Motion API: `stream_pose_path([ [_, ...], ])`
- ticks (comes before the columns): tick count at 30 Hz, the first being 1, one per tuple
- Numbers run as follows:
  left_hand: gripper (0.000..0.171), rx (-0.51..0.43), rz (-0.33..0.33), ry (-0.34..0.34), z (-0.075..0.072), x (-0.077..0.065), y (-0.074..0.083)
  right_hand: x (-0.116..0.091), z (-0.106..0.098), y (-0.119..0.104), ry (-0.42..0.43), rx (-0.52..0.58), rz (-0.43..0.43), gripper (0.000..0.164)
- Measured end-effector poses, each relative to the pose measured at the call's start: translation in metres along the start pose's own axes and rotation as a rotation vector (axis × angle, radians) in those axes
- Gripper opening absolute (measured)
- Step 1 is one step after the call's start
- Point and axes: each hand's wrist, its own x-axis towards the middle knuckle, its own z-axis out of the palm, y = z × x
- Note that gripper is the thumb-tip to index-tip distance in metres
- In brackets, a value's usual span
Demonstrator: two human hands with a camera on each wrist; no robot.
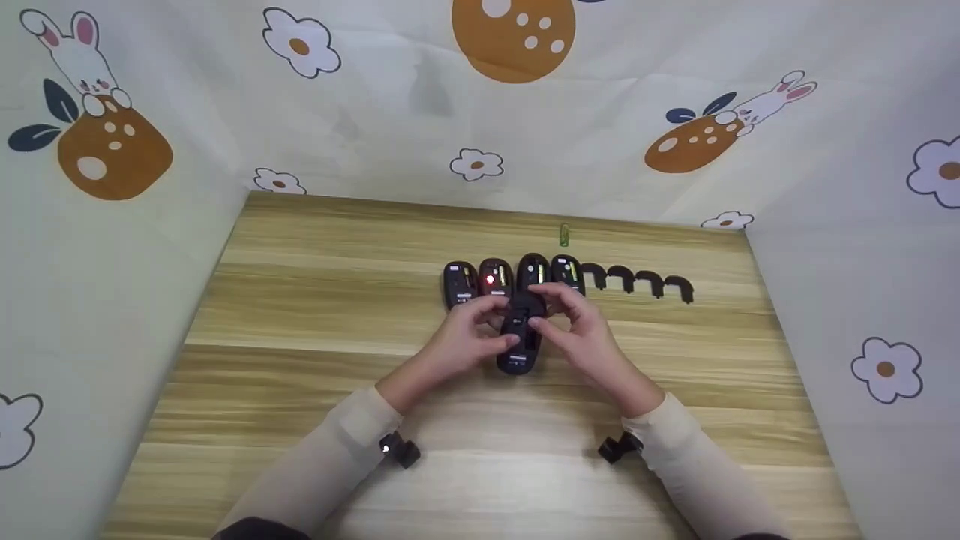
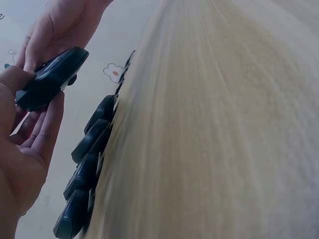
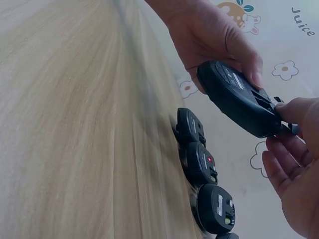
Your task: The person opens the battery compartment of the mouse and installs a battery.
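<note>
A black computer mouse (image 1: 517,345), underside up and battery slot uncovered, is held off the table in both hands. My left hand (image 1: 465,334) grips it from the left, with the thumb on the underside and fingers round the edge. At the mouse's far end, my right hand (image 1: 581,326) pinches a curved black battery cover (image 3: 294,128) between thumb and fingers. Behind the held mouse lies a row of upturned mice: one at the left end (image 1: 459,283), one with a red light (image 1: 495,274), one partly hidden by the right fingers (image 1: 532,268), and one at the right end (image 1: 568,271).
Several curved black battery covers (image 1: 649,283) lie in a line to the right of the mice. A green battery (image 1: 564,235) lies behind them. The wooden table (image 1: 315,300) meets a patterned cloth wall (image 1: 375,127) at its back and sides.
</note>
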Motion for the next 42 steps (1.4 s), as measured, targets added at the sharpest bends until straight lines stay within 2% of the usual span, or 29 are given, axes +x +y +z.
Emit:
stream_pose_path([
  [8, 0.045, -0.001, 0.0, -0.017, 0.001, 0.002, 0.0, 0.001, -0.001, -0.001, 0.095, 0.096, 0.05, 0.045],
  [14, 0.044, 0.003, 0.008, -0.045, 0.001, 0.002, -0.001, 0.006, -0.006, -0.002, 0.172, 0.168, 0.012, 0.047],
  [17, 0.045, 0.004, 0.007, -0.047, 0.001, 0.002, -0.002, 0.007, -0.01, -0.001, 0.185, 0.184, 0.001, 0.047],
  [25, 0.045, -0.006, -0.017, -0.041, 0.001, 0.002, -0.001, 0.005, -0.024, 0.004, 0.196, 0.163, 0.023, 0.047],
  [32, 0.045, -0.031, -0.001, -0.042, 0.001, 0.002, -0.002, 0.004, -0.037, 0.008, 0.231, 0.134, 0.041, 0.046],
  [42, 0.045, -0.044, -0.021, -0.041, 0.001, 0.003, -0.002, -0.003, -0.068, 0.018, 0.278, 0.102, 0.072, 0.045],
])
